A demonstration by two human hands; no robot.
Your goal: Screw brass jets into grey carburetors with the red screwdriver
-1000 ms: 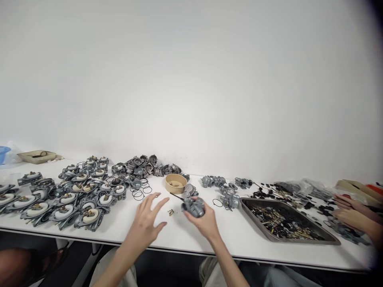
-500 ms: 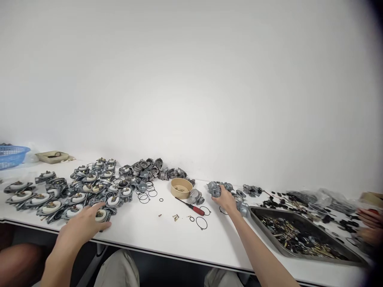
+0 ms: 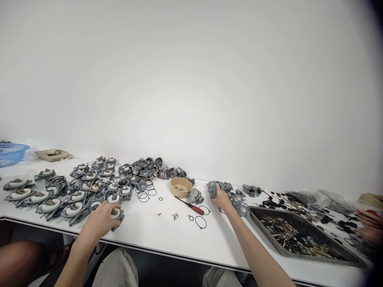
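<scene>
My left hand (image 3: pixel 101 221) is closed around a carburetor body (image 3: pixel 116 214) with a pale float, near the front edge of the table. Beside it lie many more carburetor bodies (image 3: pixel 73 209), floats facing up. Over to the right, my right hand (image 3: pixel 222 199) grips a grey carburetor (image 3: pixel 212 189) in a small group of similar ones. Its fingers are partly hidden behind the part. Between my hands lie a red-handled screwdriver (image 3: pixel 197 210), a black gasket ring (image 3: pixel 200 222) and small brass jets (image 3: pixel 175 217).
A round tan tub (image 3: pixel 181 194) holds small parts, with a float bowl (image 3: pixel 196 196) beside it. Metal bowls (image 3: pixel 146 167) are heaped by the wall. A metal tray (image 3: pixel 299 252) of brass and black parts stands right. Another person's hand (image 3: pixel 369 225) shows at the far right.
My left hand has moved right and closed around a carburetor body, pulling it off the group's edge. My right hand has shifted slightly left on its carburetor.
</scene>
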